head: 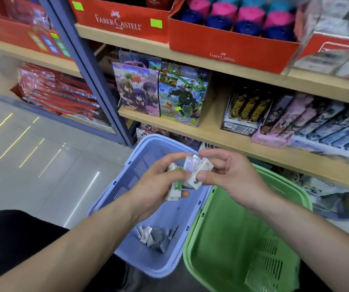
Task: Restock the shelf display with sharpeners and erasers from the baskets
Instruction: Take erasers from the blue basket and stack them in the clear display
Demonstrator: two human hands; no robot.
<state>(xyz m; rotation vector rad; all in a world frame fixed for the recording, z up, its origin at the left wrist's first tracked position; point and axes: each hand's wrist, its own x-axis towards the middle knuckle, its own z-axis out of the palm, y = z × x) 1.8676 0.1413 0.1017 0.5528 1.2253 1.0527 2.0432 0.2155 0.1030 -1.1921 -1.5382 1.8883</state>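
My left hand (158, 182) grips a bunch of white erasers (175, 186), some in green-printed sleeves, above the blue basket (139, 165). My right hand (228, 173) pinches the top of the same bunch, where small wrapped erasers (198, 167) stick out between thumb and fingers. Several small grey and white wrapped items (156, 237) lie on the blue basket's floor. The green basket (239, 239) stands right beside it on the floor and looks bare inside.
Wooden shelves (222, 131) rise behind the baskets, holding anime card boxes (158, 93), pencil cases (296, 121) and red Faber-Castell boxes (232, 43) above. A grey upright post (93, 68) divides the shelving. Tiled floor (32, 154) lies at the left.
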